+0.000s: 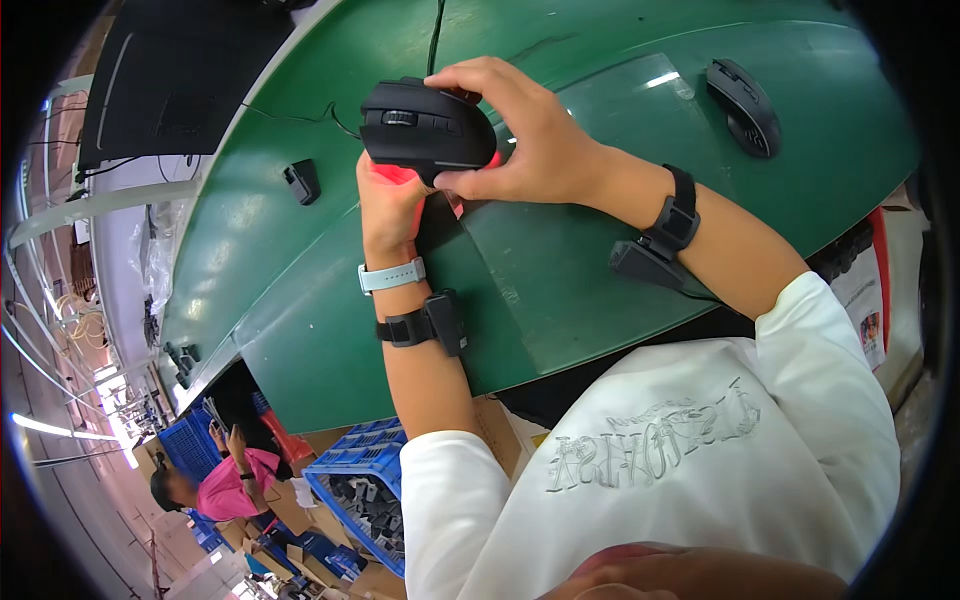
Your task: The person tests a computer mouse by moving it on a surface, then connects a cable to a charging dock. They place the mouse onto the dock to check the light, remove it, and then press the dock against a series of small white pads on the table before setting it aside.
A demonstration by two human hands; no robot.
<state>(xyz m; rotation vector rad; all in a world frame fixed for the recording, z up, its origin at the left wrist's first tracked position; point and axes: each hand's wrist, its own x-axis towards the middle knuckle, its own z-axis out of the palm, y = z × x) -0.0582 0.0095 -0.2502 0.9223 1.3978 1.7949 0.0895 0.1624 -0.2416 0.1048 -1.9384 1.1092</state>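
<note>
A black computer mouse (440,140) is raised above the green table, its scroll wheel showing. My right hand (540,140) grips it from the right, fingers at the upper edge and thumb at the lower one. Just below and behind the mouse is my left hand (388,210), its palm lit red. The mouse hides the left fingers, so whether they grip it does not show. A dark cable runs from behind the mouse to the top of the view.
On the green table (560,310) lie another black mouse (743,108) at the far right and a small black part (301,182) at the left. A black monitor (180,75) stands beyond. Blue crates (362,448) hold dark parts; a person in pink (235,485) is lower left.
</note>
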